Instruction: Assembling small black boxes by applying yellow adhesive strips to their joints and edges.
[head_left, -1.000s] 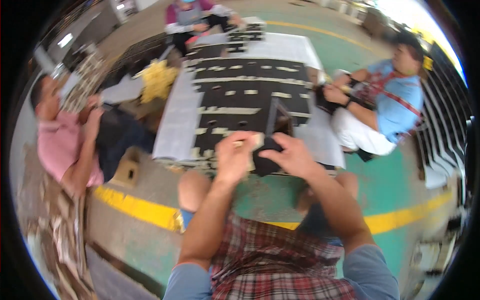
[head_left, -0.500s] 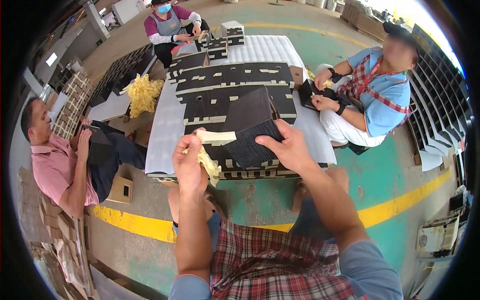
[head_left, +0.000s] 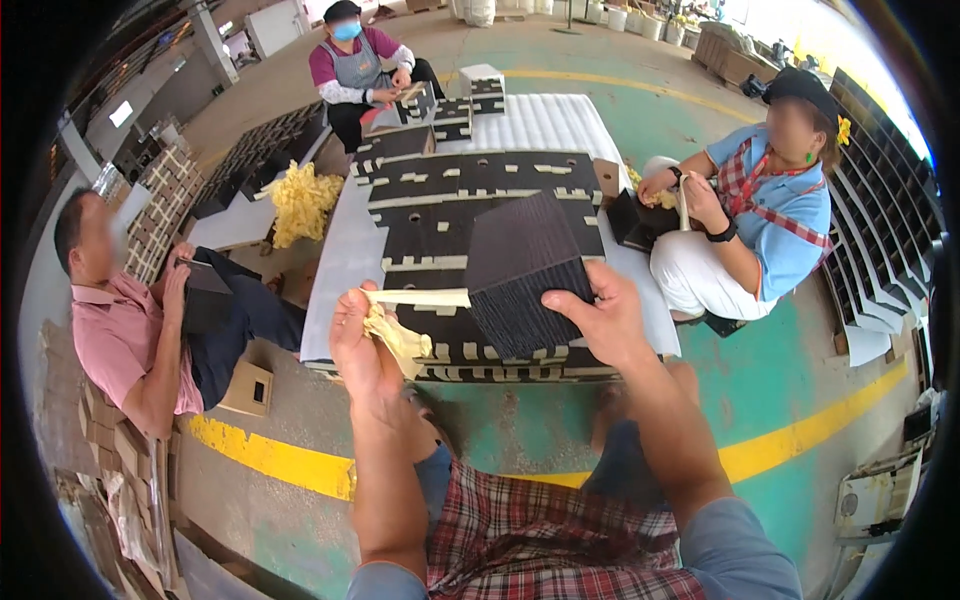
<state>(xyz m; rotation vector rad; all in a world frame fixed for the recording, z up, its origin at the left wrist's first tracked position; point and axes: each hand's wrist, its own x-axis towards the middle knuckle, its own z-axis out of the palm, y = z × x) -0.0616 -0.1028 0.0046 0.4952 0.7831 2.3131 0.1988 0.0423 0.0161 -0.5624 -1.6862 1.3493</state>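
In my right hand [head_left: 610,315] is a dark, wood-grained box [head_left: 525,265], gripped at its lower right side with the thumb on the near face. A strip of pale yellow tape [head_left: 418,297] runs taut from the box's left edge to my left hand [head_left: 360,345]. The fingers of that hand pinch the strip's free end. A crumpled wad of the same tape [head_left: 402,338] hangs from the left hand too. The box is held tilted, above the near edge of the stacked boxes.
Several dark boxes with tape pieces [head_left: 440,222] cover the white-sheeted table [head_left: 335,270]. A yellow tape heap [head_left: 302,205] lies at its left. Co-workers sit left [head_left: 125,335], far left [head_left: 365,70] and right [head_left: 765,200], each handling a box. A yellow line [head_left: 270,458] crosses the floor.
My left hand has moved left, away from the box, and the tape between them is longer and straighter. The box has turned slightly. The co-worker at right now holds up a tape strip.
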